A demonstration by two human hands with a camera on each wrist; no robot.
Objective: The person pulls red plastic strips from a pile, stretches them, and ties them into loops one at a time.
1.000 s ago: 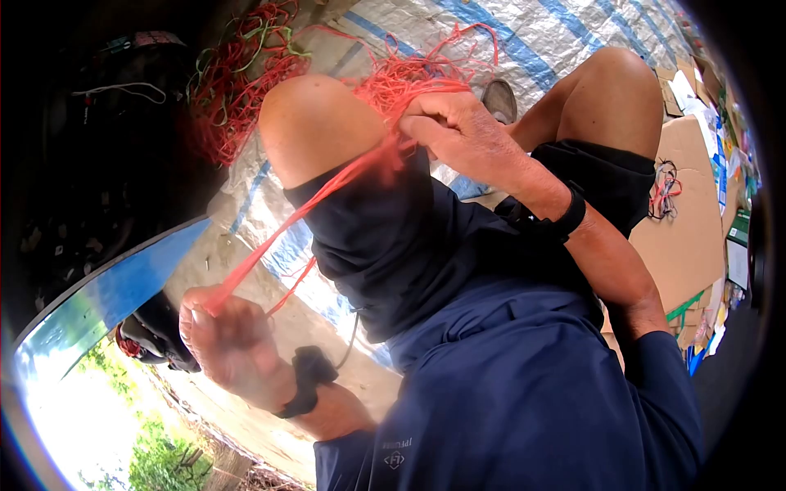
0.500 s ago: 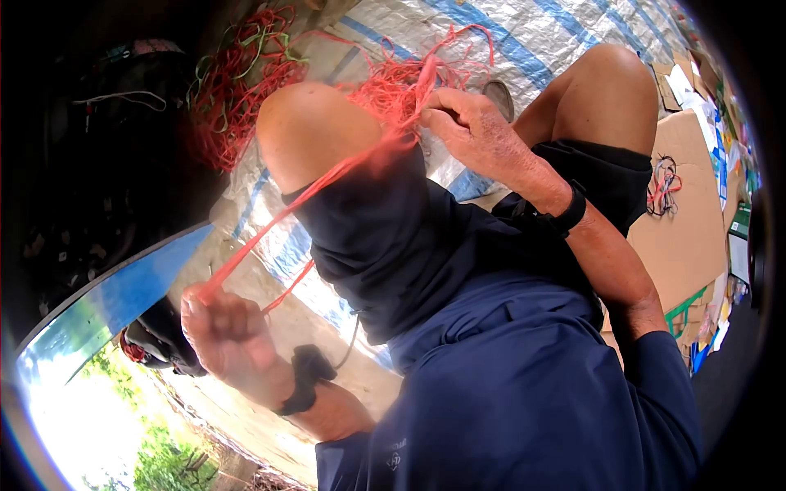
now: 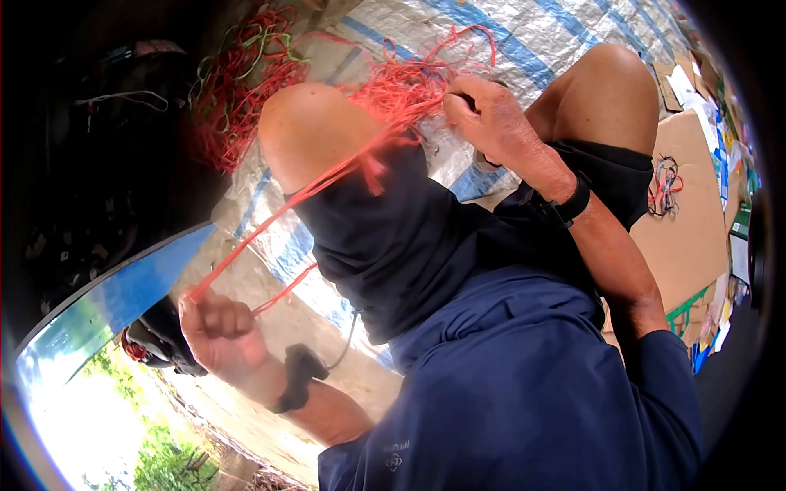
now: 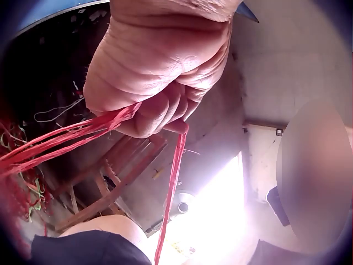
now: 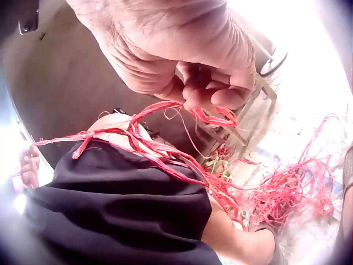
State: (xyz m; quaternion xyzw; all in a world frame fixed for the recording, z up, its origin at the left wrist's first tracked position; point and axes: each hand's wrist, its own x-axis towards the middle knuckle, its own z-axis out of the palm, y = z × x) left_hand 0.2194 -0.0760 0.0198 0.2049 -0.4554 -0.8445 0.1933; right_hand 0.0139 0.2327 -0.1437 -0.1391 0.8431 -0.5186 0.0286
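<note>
In the head view my left hand [image 3: 225, 340] is at the lower left, fingers curled tightly round a bundle of red plastic twine [image 3: 278, 214]. Strands run taut from it across the thigh to the right, and a loose tail [image 4: 172, 193] hangs out of the fist in the left wrist view. My right hand [image 3: 499, 123] is above the lap, between the knees. In the right wrist view its thumb and fingertips pinch a red strand [image 5: 157, 107] that branches off the bundle. A tangled heap of the same twine [image 3: 401, 82] lies beyond the near knee.
A second red and green tangle [image 3: 254, 90] lies at the upper left. Under the feet spreads a white and blue striped tarp [image 3: 565, 49]. A cardboard sheet [image 3: 684, 204] with a small string bundle [image 3: 665, 188] is at the right. A blue-edged panel [image 3: 123, 274] stands at the left.
My right hand has moved right, away from the bundle, drawing a strand out. A short tuft of twine now hangs over the thigh. My left hand keeps its grip almost in place.
</note>
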